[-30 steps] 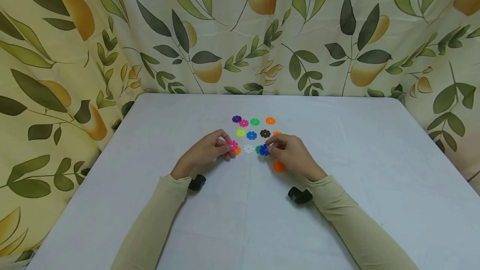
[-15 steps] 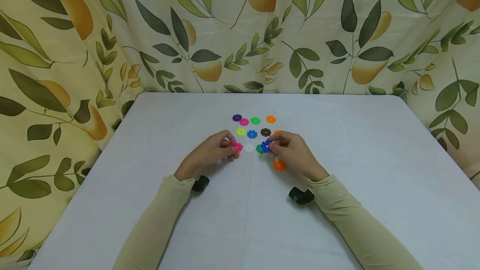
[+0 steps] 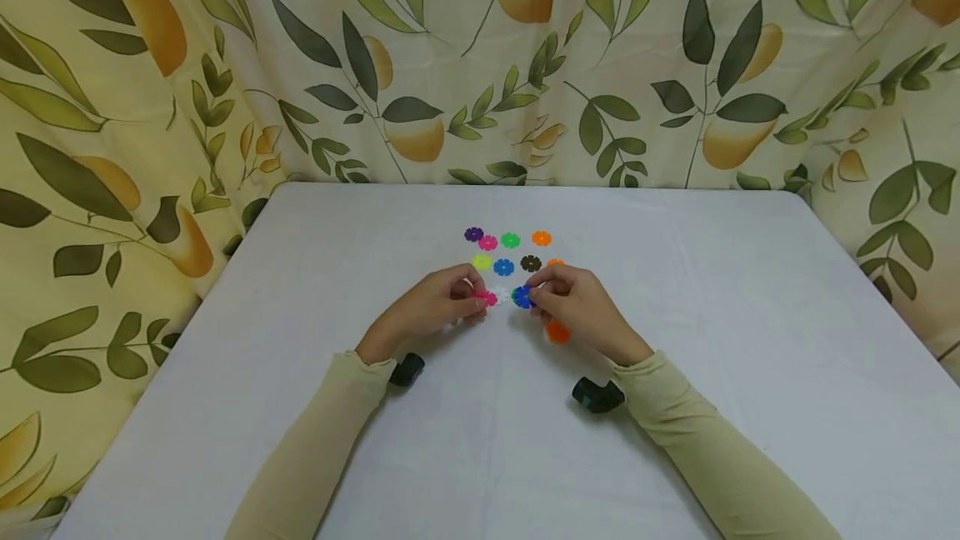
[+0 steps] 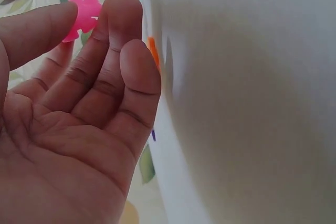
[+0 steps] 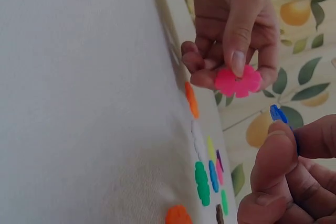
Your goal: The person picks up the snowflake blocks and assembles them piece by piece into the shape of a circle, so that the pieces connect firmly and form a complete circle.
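My left hand (image 3: 429,308) pinches a pink flower-shaped plastic disc (image 3: 490,298) with notched edges between thumb and fingers. Close to its right, my right hand (image 3: 585,304) pinches a dark blue disc (image 3: 522,297) of the same kind. Both discs are held above the table, apart from each other. The right wrist view shows the pink disc (image 5: 239,82) face on and the blue one (image 5: 277,114) nearly edge on, partly hidden by fingers. Beneath the hands lie a white disc (image 5: 197,140), a green disc (image 5: 202,183) and an orange disc (image 5: 191,100).
Farther back on the white table (image 3: 375,227) lie several more discs, among them a purple (image 3: 473,234), a yellow (image 3: 482,262), a light blue (image 3: 504,267) and a brown one (image 3: 531,263). An orange disc (image 3: 557,332) lies below the right hand. A patterned curtain (image 3: 480,65) hangs behind.
My left hand has moved right with the pink disc, closer to the blue one. My right hand has shifted slightly left over the last half second. Both discs stay pinched.
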Action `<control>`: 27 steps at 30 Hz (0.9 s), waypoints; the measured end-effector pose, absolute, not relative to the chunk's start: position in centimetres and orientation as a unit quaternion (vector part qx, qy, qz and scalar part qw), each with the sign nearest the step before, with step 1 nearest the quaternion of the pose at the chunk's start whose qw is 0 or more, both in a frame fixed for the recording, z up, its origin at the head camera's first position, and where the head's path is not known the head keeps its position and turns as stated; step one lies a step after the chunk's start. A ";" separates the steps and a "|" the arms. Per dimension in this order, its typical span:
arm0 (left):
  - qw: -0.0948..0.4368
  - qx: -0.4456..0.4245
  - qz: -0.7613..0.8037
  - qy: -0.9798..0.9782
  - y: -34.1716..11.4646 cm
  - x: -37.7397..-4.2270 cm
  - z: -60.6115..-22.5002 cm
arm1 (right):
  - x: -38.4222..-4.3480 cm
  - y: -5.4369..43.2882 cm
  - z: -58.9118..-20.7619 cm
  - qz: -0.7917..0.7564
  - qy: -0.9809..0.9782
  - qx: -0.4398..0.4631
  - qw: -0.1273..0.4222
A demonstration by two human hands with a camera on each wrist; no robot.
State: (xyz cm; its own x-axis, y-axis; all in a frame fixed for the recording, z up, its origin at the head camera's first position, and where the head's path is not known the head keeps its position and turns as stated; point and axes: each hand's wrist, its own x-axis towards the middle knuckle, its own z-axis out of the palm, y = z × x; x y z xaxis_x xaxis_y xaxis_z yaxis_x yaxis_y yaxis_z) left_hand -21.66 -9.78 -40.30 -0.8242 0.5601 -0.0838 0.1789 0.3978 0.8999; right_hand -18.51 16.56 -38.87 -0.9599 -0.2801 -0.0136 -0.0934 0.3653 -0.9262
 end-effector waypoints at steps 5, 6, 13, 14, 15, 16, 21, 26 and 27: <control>0.188 0.234 0.496 0.815 -9.3 -21.4 -40.2 | -18.5 16.2 -38.7 -0.553 0.819 -0.115 0.100; 0.187 0.235 0.496 0.815 -9.3 -21.3 -40.2 | -18.5 16.2 -38.8 -0.554 0.818 -0.115 0.103; 0.189 0.250 0.500 0.807 -8.8 -21.1 -39.9 | -18.4 15.9 -38.8 -0.551 0.819 -0.123 0.100; 0.190 0.251 0.499 0.807 -8.8 -21.1 -39.8 | -18.4 15.9 -38.8 -0.550 0.820 -0.125 0.099; 0.190 0.253 0.498 0.807 -8.7 -21.1 -39.9 | -18.4 15.9 -38.8 -0.549 0.820 -0.126 0.098; 0.189 0.254 0.496 0.808 -8.7 -21.0 -39.8 | -18.4 15.9 -38.8 -0.549 0.821 -0.127 0.099; 0.177 0.262 0.489 0.813 -8.6 -20.9 -39.8 | -18.2 15.8 -38.9 -0.546 0.821 -0.131 0.099; 0.165 0.269 0.486 0.815 -8.5 -20.9 -39.9 | -18.2 15.8 -39.1 -0.547 0.820 -0.142 0.097; 0.163 0.273 0.486 0.814 -8.5 -20.9 -39.9 | -18.2 15.8 -39.1 -0.546 0.820 -0.144 0.096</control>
